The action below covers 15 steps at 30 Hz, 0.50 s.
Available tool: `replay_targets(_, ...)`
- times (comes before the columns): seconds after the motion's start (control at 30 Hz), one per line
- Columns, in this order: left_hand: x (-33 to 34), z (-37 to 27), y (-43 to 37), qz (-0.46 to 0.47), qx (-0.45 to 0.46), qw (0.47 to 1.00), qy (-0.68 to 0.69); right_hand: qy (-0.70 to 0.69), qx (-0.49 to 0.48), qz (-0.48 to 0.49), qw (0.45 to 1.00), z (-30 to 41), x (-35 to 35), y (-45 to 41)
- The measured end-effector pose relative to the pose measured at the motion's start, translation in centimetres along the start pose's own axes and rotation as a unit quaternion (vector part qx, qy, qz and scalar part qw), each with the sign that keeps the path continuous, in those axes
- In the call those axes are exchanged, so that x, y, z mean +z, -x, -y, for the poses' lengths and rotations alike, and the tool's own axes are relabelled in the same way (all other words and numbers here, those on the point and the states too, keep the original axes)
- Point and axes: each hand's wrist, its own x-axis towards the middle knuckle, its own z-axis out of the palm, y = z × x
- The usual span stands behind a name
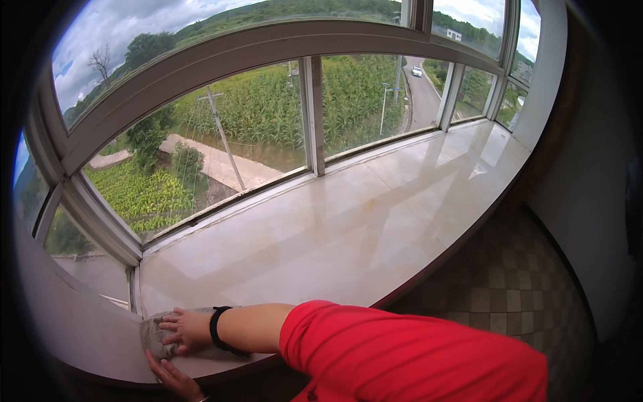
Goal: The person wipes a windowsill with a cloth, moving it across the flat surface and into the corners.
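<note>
My right hand (190,330) lies palm down with spread fingers on a grey cloth (156,339) at the left end of a glossy pale window sill (321,241). A black band (217,326) circles that wrist, below a red sleeve (402,346). Closer to the sill's front edge is my left hand (173,378); its fingertips meet the near edge of the cloth, and the picture's lower rim cuts off its wrist. Part of the cloth is hidden under the right hand and forearm.
White-framed windows (315,115) run along the sill's far side, with a black-edged lower track (221,207). A white side wall (65,311) bounds the left end. Below the sill's dark front edge, a checkered tile floor (502,301) shows at right.
</note>
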Motion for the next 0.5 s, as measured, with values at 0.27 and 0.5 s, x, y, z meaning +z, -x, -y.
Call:
replay_targets(0.27, 2.0, -0.5, -0.3, 0.04, 0.07, 0.993, -0.084, 0.099, 0.214, -0.005, 0.972, -9.4, -6.9, 8.7)
replay_targets(0.5, 3.4, -1.7, -0.6, 0.067, 0.084, 0.983, -0.149, 0.186, 0.461, -0.022, 0.867, -14.7, -14.9, 31.0)
